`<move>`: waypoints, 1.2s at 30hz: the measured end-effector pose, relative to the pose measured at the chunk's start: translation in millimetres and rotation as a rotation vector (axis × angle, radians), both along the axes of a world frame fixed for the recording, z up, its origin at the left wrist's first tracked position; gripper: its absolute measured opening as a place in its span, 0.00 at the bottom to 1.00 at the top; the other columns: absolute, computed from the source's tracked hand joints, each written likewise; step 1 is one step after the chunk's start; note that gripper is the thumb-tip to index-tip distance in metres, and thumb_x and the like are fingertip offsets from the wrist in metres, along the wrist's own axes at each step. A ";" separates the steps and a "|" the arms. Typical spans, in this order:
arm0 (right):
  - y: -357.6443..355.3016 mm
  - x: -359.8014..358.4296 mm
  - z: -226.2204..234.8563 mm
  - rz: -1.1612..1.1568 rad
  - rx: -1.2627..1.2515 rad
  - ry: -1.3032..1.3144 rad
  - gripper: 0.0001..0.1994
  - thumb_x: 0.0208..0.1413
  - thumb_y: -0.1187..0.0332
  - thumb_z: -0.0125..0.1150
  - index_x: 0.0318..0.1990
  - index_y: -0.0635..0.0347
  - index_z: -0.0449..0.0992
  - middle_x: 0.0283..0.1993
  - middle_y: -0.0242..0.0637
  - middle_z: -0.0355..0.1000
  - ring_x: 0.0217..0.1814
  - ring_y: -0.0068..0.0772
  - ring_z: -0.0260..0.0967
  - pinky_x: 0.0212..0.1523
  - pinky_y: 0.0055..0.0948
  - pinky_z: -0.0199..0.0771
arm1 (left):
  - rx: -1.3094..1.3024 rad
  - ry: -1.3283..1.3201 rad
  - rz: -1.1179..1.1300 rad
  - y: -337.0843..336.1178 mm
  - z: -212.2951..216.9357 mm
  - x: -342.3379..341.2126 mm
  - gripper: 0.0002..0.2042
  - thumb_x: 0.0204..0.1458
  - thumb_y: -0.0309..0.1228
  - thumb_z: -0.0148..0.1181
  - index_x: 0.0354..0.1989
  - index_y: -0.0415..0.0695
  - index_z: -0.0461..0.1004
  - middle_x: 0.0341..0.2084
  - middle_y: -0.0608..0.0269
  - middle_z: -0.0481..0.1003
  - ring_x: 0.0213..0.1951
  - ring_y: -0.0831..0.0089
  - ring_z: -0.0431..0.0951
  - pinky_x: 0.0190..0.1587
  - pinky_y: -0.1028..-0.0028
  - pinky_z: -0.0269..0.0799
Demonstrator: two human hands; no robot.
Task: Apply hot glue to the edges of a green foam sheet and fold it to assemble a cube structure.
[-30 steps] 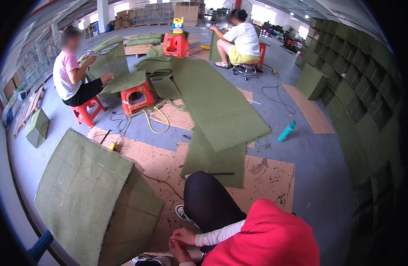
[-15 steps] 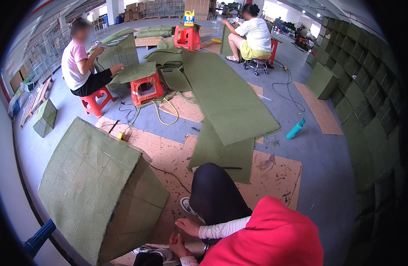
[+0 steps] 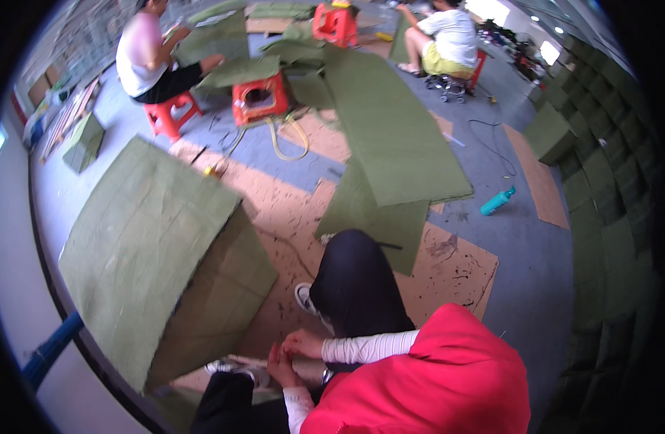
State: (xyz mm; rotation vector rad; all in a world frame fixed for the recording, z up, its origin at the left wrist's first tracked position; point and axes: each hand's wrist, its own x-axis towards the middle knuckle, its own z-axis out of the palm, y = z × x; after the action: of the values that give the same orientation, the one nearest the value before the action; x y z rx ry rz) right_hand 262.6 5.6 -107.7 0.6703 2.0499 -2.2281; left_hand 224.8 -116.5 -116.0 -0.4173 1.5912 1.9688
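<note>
My left hand [image 3: 280, 366] and my right hand [image 3: 304, 343] meet low in front of me, between my knees. Their fingertips are bent together and touch. Anything between them is too small to make out. Just left of them stands a big box-shaped form covered in green felt-like cloth [image 3: 148, 249], tilted, with a dark edge line along its corner. Neither hand touches this box.
Stained brown cardboard [image 3: 455, 267] and long green cloth sheets [image 3: 397, 145] cover the floor ahead. A teal bottle [image 3: 497, 201] lies to the right, near stacked green boxes [image 3: 600, 166]. Two people sit farther off, around red stools [image 3: 260, 100] and loose cables.
My hands have come together, fingertips now touching. My head view has tipped down, so the room sits higher in the picture. The teal bottle appears more tilted.
</note>
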 end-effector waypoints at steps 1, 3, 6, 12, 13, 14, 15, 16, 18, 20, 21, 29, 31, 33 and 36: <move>-3.3 1.6 -7.9 0.027 -0.012 0.055 0.11 0.56 0.62 0.54 0.31 0.61 0.76 0.24 0.30 0.72 0.24 0.18 0.66 0.25 0.19 0.65 | 0.007 0.000 -0.017 -0.9 -6.0 -0.8 0.19 0.52 0.18 0.52 0.54 0.30 0.62 0.41 0.50 0.73 0.39 0.69 0.76 0.43 0.72 0.73; 1.9 1.2 12.0 0.043 -0.267 -0.150 0.09 0.56 0.67 0.54 0.36 0.62 0.77 0.27 0.31 0.74 0.27 0.20 0.68 0.28 0.19 0.68 | 0.063 0.006 -0.008 -3.0 -10.1 -0.8 0.21 0.54 0.18 0.50 0.57 0.33 0.60 0.44 0.50 0.73 0.41 0.69 0.75 0.46 0.73 0.72; 9.0 -0.1 27.7 -0.051 -0.418 -0.096 0.08 0.55 0.74 0.52 0.40 0.66 0.75 0.32 0.36 0.75 0.35 0.27 0.73 0.35 0.22 0.73 | 0.089 -0.026 0.021 4.0 -2.4 -3.7 0.23 0.55 0.19 0.46 0.60 0.35 0.55 0.46 0.49 0.72 0.44 0.68 0.75 0.47 0.73 0.71; 12.4 -1.9 28.8 -0.108 -0.611 -0.063 0.13 0.55 0.80 0.49 0.49 0.68 0.64 0.45 0.45 0.72 0.49 0.35 0.71 0.48 0.28 0.74 | 0.145 -0.003 0.036 6.8 19.6 -4.9 0.26 0.55 0.17 0.42 0.64 0.36 0.46 0.51 0.45 0.68 0.49 0.67 0.72 0.50 0.73 0.70; 11.3 0.0 27.5 -0.097 -0.622 -0.079 0.13 0.55 0.80 0.49 0.49 0.68 0.64 0.45 0.45 0.72 0.49 0.35 0.71 0.48 0.28 0.74 | 0.132 -0.014 0.051 5.7 20.0 -3.3 0.26 0.55 0.17 0.42 0.64 0.36 0.46 0.51 0.45 0.68 0.49 0.67 0.72 0.50 0.73 0.70; 11.1 -0.7 28.9 -0.113 -0.623 -0.078 0.13 0.55 0.81 0.48 0.49 0.69 0.64 0.45 0.45 0.72 0.49 0.35 0.71 0.48 0.29 0.73 | 0.146 -0.010 0.048 5.8 20.0 -3.7 0.27 0.55 0.17 0.42 0.64 0.36 0.46 0.51 0.45 0.68 0.49 0.67 0.72 0.50 0.73 0.69; 11.1 -1.3 30.9 -0.130 -0.622 -0.076 0.13 0.55 0.82 0.48 0.48 0.69 0.64 0.45 0.46 0.71 0.50 0.36 0.71 0.49 0.29 0.73 | 0.163 -0.005 0.044 5.7 20.6 -3.8 0.27 0.55 0.17 0.42 0.64 0.37 0.45 0.52 0.45 0.67 0.49 0.67 0.72 0.50 0.73 0.69; 11.4 -2.0 33.7 -0.146 -0.625 -0.091 0.12 0.55 0.82 0.47 0.48 0.69 0.65 0.46 0.47 0.71 0.51 0.37 0.71 0.49 0.29 0.73 | 0.152 0.006 0.036 4.9 21.9 -3.4 0.26 0.56 0.18 0.42 0.64 0.37 0.46 0.52 0.46 0.68 0.49 0.67 0.72 0.50 0.74 0.69; 13.2 -2.8 37.8 -0.163 -0.618 -0.122 0.12 0.55 0.82 0.49 0.47 0.69 0.66 0.45 0.47 0.72 0.49 0.36 0.72 0.47 0.28 0.74 | 0.136 0.026 0.051 6.9 28.0 -2.9 0.26 0.56 0.19 0.43 0.64 0.37 0.48 0.51 0.46 0.68 0.49 0.68 0.72 0.50 0.74 0.69; 13.7 -2.1 38.7 -0.181 -0.608 -0.150 0.11 0.55 0.81 0.50 0.46 0.70 0.67 0.44 0.47 0.72 0.47 0.36 0.73 0.45 0.27 0.75 | 0.124 0.047 0.064 9.3 36.1 -3.6 0.25 0.56 0.19 0.44 0.63 0.38 0.49 0.50 0.47 0.69 0.49 0.68 0.72 0.50 0.74 0.68; 14.3 -1.7 38.5 -0.174 -0.555 -0.155 0.09 0.54 0.81 0.52 0.44 0.70 0.68 0.42 0.47 0.73 0.44 0.36 0.74 0.43 0.26 0.76 | 0.069 0.122 0.080 10.9 41.1 -4.5 0.23 0.55 0.20 0.46 0.61 0.37 0.53 0.48 0.49 0.71 0.47 0.69 0.72 0.50 0.74 0.68; 15.6 1.5 32.8 -0.116 -0.319 -0.171 0.04 0.52 0.77 0.59 0.34 0.67 0.72 0.31 0.43 0.76 0.30 0.29 0.76 0.25 0.20 0.74 | -0.077 0.295 0.011 12.7 44.9 -3.1 0.16 0.55 0.23 0.51 0.52 0.35 0.66 0.42 0.55 0.74 0.43 0.73 0.73 0.48 0.76 0.68; 14.7 1.3 33.6 -0.125 -0.327 -0.179 0.05 0.54 0.72 0.59 0.32 0.66 0.73 0.29 0.42 0.75 0.26 0.28 0.75 0.21 0.19 0.71 | 0.004 0.210 -0.027 11.8 43.9 -2.1 0.16 0.59 0.30 0.49 0.53 0.35 0.65 0.44 0.54 0.74 0.44 0.72 0.74 0.50 0.75 0.66; 13.8 -0.3 35.0 -0.141 -0.361 -0.223 0.08 0.56 0.69 0.56 0.32 0.66 0.72 0.29 0.42 0.75 0.25 0.28 0.75 0.21 0.19 0.71 | 0.163 0.101 0.040 12.2 45.0 -3.3 0.20 0.61 0.37 0.43 0.54 0.35 0.64 0.46 0.52 0.72 0.46 0.69 0.73 0.52 0.72 0.65; 13.9 -0.8 34.6 -0.145 -0.474 -0.295 0.12 0.61 0.64 0.50 0.34 0.66 0.72 0.28 0.41 0.75 0.24 0.29 0.74 0.21 0.20 0.71 | 0.394 -0.048 0.121 11.8 44.9 -2.6 0.29 0.61 0.50 0.31 0.57 0.36 0.60 0.50 0.48 0.69 0.51 0.64 0.70 0.56 0.68 0.62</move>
State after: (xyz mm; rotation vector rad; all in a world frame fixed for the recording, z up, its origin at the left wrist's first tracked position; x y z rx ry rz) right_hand 261.8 19.5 -73.1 1.0379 1.3113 -2.3836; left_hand 222.1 -104.8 -71.1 -0.4037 1.1325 2.2803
